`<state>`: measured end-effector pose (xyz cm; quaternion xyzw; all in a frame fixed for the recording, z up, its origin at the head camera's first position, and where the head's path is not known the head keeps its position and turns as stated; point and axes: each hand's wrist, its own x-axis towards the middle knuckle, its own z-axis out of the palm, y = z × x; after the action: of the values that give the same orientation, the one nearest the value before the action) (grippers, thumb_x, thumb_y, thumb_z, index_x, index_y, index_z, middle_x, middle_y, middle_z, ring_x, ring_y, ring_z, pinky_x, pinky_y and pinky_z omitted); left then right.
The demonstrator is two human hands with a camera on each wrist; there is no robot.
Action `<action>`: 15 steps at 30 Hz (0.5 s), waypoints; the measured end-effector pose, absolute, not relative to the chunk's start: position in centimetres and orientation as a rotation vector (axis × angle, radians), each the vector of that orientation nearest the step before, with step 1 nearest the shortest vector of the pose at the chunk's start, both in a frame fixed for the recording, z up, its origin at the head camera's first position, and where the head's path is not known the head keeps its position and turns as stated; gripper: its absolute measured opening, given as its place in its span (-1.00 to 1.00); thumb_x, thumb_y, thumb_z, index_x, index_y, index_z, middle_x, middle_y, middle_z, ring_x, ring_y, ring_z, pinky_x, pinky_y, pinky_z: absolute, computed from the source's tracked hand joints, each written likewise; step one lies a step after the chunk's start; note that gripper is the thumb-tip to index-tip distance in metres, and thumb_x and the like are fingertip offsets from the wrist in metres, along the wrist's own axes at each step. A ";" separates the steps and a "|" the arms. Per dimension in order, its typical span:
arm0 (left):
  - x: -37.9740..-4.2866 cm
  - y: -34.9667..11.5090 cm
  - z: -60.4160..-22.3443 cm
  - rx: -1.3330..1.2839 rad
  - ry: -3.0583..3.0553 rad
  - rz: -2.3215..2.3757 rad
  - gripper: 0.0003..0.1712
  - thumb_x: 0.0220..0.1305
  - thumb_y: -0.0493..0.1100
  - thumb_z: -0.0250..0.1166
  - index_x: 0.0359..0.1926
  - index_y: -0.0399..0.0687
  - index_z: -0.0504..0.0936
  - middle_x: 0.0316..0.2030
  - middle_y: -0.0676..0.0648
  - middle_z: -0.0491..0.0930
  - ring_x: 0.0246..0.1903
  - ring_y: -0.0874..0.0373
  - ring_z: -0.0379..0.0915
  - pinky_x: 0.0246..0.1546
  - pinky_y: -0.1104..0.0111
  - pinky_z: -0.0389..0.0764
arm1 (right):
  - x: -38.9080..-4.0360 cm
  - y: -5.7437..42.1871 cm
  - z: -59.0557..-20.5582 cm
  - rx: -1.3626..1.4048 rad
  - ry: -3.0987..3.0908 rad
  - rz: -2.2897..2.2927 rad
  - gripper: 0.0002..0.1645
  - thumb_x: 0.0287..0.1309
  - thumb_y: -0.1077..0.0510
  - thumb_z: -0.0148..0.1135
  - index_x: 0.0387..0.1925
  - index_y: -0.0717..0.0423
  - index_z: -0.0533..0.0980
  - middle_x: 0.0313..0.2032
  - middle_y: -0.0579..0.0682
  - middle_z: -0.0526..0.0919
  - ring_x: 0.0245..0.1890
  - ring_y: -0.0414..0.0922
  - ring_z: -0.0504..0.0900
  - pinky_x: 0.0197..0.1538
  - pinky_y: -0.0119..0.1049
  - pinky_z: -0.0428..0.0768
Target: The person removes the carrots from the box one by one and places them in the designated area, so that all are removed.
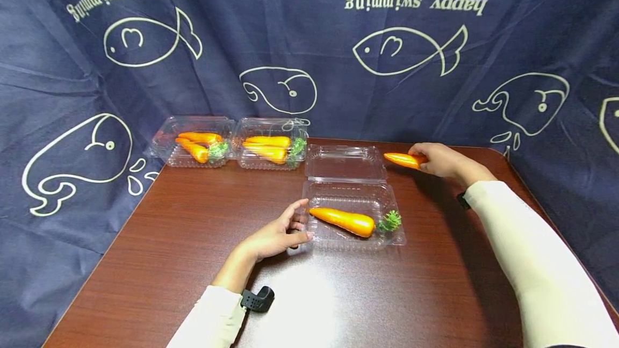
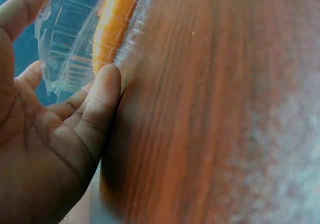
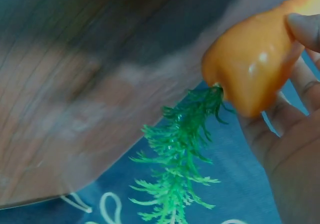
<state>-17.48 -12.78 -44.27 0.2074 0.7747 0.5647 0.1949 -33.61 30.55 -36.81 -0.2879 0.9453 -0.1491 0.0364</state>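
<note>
My right hand (image 1: 437, 159) grips an orange carrot (image 1: 402, 160) above the table's far right part, its pointed end toward the left. In the right wrist view, green leaves (image 3: 175, 154) hang from the thick end of this carrot, and the thumb lies against its side. A clear plastic clamshell box (image 1: 348, 188) stands with its lid (image 1: 345, 163) laid back at mid-table. Inside it lies another carrot (image 1: 344, 221) with a green top. At the box's left edge is my left hand (image 1: 278, 236), fingers spread and fingertips right at the wall.
Two closed clear boxes, a left one (image 1: 193, 141) and a right one (image 1: 271, 143), stand side by side at the table's back left with carrots inside. Behind the brown table (image 1: 193, 251) hangs a blue curtain (image 1: 329, 101) with white fish drawings.
</note>
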 end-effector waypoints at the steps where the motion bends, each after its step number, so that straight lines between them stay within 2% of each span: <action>1: -17.5 -12.8 -44.3 0.583 2.170 1.585 -0.08 0.33 -0.13 0.32 0.53 -0.02 -0.03 0.24 -0.27 0.38 0.11 -0.04 0.42 0.10 0.18 0.44 | -33.8 30.8 -36.9 -0.858 2.905 -0.458 -0.57 -0.04 0.50 0.26 -0.05 0.34 0.50 -0.28 0.13 0.61 -0.26 0.07 0.52 -0.11 0.02 0.44; 6: -17.4 -12.8 -44.2 0.573 2.173 1.589 -0.09 0.33 -0.13 0.32 0.53 -0.02 -0.02 0.22 -0.29 0.39 0.12 -0.07 0.42 0.10 0.16 0.45 | -34.6 32.3 -37.4 -0.767 2.929 -0.427 -0.57 -0.03 0.48 0.26 -0.04 0.36 0.49 -0.29 0.17 0.60 -0.25 0.11 0.53 -0.11 0.06 0.44; 15: -17.5 -12.8 -44.2 0.541 2.170 1.581 -0.06 0.31 -0.10 0.35 0.54 0.02 -0.01 0.24 -0.25 0.40 0.12 -0.03 0.42 0.05 0.19 0.50 | -34.9 34.7 -39.0 -0.692 2.961 -0.391 -0.59 -0.03 0.47 0.26 -0.06 0.44 0.47 -0.29 0.25 0.61 -0.22 0.19 0.56 -0.06 0.14 0.46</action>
<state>-17.46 -12.77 -44.20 0.1937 0.7763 0.5655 0.2000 -34.86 34.67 -39.00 -0.2257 0.9651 -0.1276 0.0380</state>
